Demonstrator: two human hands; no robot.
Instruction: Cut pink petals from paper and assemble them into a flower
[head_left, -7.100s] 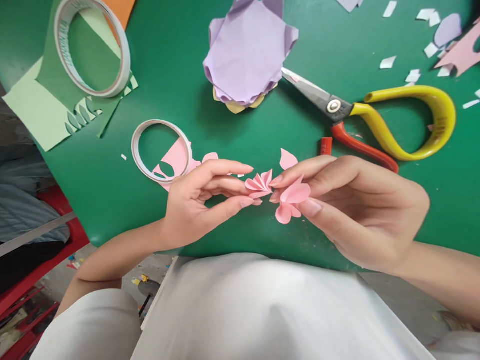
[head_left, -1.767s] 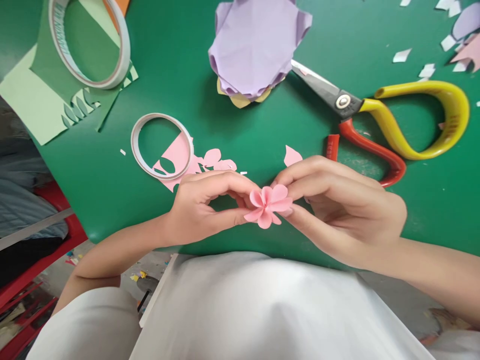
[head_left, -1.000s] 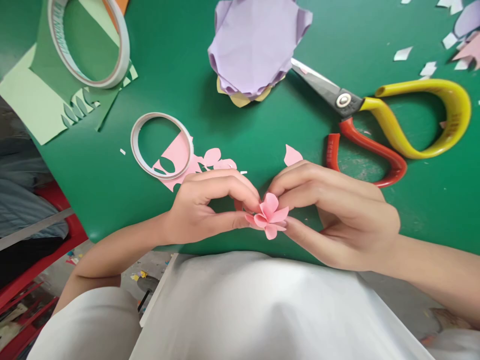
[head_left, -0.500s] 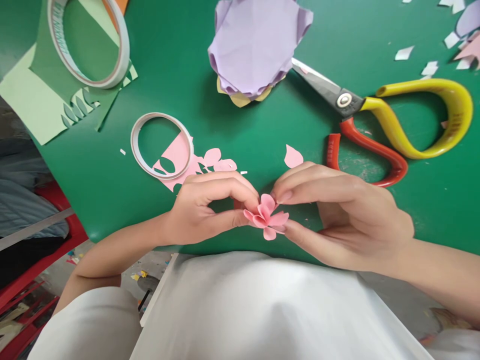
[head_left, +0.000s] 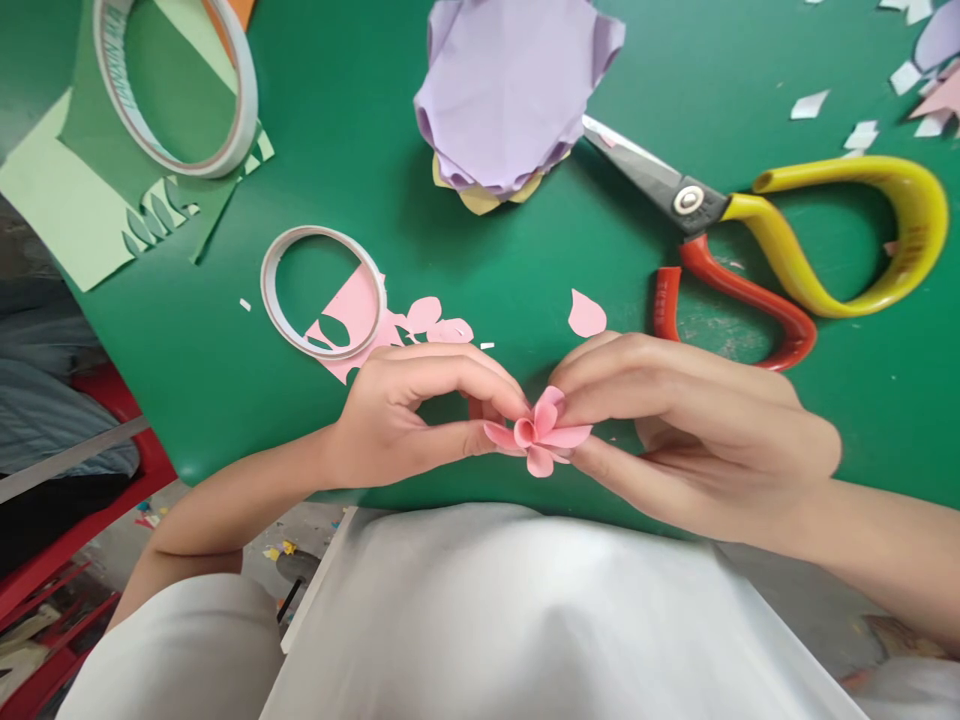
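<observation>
A small pink paper flower [head_left: 540, 436] with several curved petals and a rolled centre is held between both hands, close to the table's near edge. My left hand [head_left: 420, 410] pinches its left side with thumb and index finger. From the right, my right hand [head_left: 697, 440] grips the petals on that side, thumb below and fingers above. A loose pink petal [head_left: 586, 314] lies on the table just beyond the right fingers. Left of it are cut pink paper scraps [head_left: 360, 310], partly under a small tape roll [head_left: 271, 300].
Red-and-yellow-handled scissors [head_left: 690, 200] lie to the right, blades partly open. A purple folded-paper piece [head_left: 517, 90] sits at the far middle. At far left a larger tape roll [head_left: 246, 110] rests on green paper [head_left: 60, 190]. White scraps [head_left: 810, 105] are scattered at far right.
The flower has turned slightly in my fingers, so its rolled centre shows more plainly. My right fingers have shifted and now press against its upper right petals.
</observation>
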